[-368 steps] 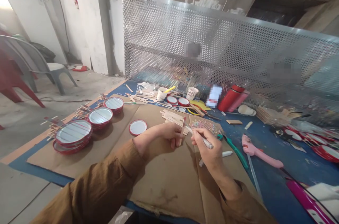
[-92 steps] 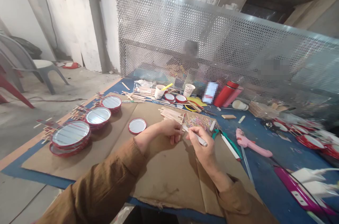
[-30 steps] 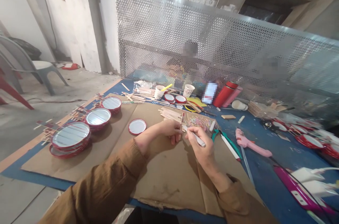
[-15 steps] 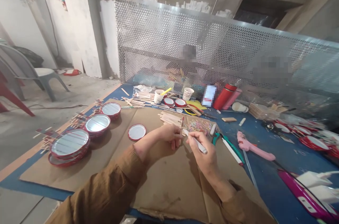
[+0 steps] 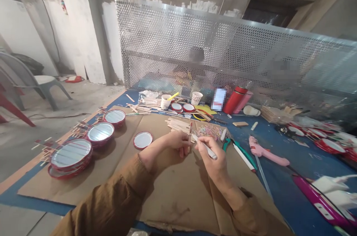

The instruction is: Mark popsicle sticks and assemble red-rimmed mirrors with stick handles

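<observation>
My left hand [image 5: 178, 143] pinches a thin wooden stick [image 5: 190, 128] with a reddish tip, held upright over the cardboard sheet [image 5: 173, 195]. In my right hand [image 5: 216, 159] is a white marker [image 5: 209, 151], its tip touching or very close to the stick; I cannot tell which. Just beyond my left hand lies a pile of flat wooden sticks [image 5: 175, 124]. Coloured rubber bands [image 5: 209, 130] are heaped past the marker. A round red-rimmed lid [image 5: 142, 140] rests left of my left hand.
Banjo-like tin pieces with sticks [image 5: 71, 154] stand along the left. Green-handled pliers [image 5: 245, 154], a pink glue gun [image 5: 266, 150] and a purple power strip [image 5: 320, 204] lie right. Paper cups [image 5: 196, 98] and a red bottle [image 5: 235, 100] stand before a perforated metal screen [image 5: 167, 42].
The whole view has shifted slightly. Both hands keep nearly the same pose, with the marker still at the stick.
</observation>
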Motion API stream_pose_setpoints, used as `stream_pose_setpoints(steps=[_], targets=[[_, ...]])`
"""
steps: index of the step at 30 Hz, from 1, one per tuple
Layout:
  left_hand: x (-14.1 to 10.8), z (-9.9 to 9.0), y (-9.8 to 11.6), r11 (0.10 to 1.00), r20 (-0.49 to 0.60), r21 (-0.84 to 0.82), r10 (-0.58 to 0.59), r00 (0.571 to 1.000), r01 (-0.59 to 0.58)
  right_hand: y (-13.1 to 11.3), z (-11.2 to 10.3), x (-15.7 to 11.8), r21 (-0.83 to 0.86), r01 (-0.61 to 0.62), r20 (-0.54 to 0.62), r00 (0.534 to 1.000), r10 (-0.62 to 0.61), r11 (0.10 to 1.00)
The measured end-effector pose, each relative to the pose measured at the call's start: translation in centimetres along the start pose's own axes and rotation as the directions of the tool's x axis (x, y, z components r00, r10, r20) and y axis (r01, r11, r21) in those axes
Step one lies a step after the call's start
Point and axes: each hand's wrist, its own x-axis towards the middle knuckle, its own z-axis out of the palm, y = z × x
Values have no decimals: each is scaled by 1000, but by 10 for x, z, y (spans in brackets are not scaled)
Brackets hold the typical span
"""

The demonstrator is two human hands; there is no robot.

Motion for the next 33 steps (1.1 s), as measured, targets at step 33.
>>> stream_pose_setpoints(steps=[33], targets=[[-2,0,4,1000,33,-2,23,999,-23,1,1,1,-21,0,11,1000,0,1000]])
